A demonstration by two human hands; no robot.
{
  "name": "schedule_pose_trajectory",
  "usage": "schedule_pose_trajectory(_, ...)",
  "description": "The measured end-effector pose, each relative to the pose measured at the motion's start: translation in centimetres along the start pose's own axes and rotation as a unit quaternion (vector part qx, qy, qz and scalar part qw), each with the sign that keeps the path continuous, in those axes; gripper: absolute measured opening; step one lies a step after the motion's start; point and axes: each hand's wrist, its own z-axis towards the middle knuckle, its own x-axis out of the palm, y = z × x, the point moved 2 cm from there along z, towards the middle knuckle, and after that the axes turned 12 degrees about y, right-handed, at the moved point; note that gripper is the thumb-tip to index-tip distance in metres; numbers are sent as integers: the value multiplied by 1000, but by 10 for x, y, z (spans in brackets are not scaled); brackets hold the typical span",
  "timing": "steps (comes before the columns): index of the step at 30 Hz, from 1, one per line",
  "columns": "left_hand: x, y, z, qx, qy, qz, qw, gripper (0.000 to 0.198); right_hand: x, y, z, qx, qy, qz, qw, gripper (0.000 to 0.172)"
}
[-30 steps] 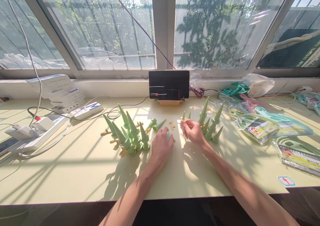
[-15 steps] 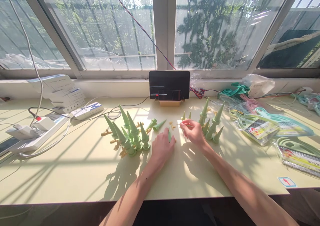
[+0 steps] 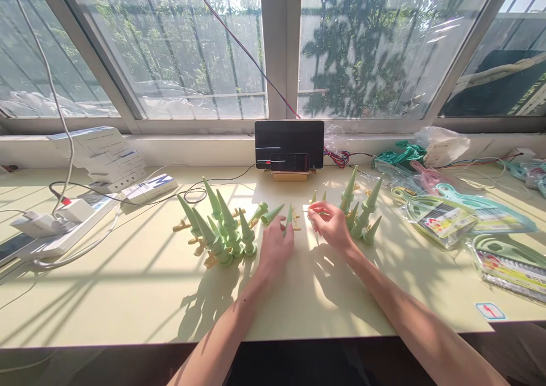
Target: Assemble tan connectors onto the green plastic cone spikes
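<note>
My left hand [image 3: 276, 243], slightly blurred, has its fingers closed around a green cone-shaped watering spike [image 3: 289, 214] whose tip points up. My right hand [image 3: 329, 224] is pinched closed on a small thin tan piece, too small to name. Between and beyond the hands lie a few small tan valves [image 3: 297, 227]. A loose green spike [image 3: 273, 214] rests just past my left fingers. Left of that hand stands a cluster of green spikes [image 3: 222, 232] with tan valves attached. More upright spikes [image 3: 364, 212] stand right of my right hand, partly hidden by it.
A black tablet [image 3: 289, 138] with a phone [image 3: 290, 162] before it leans on a stand at the back. White boxes [image 3: 108, 158] and a power strip [image 3: 70, 227] with cables occupy the left. Bagged green goods [image 3: 435, 218] lie on the right.
My left hand has shifted slightly, and the spike in it now stands higher and more upright. More of the tan valves show. My right hand has barely moved.
</note>
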Motion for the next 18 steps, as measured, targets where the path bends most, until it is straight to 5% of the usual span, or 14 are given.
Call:
schedule_pose_trajectory(9, 0, -6, 3, -106, 56, -268, 956, 31, 3, 8, -5, -14, 10, -44, 999, 25)
schedule_pose_trajectory(18, 3, 2, 7, -71, 28, -317, 945, 28, 4, 8, -6, -27, 23, -52, 998, 24)
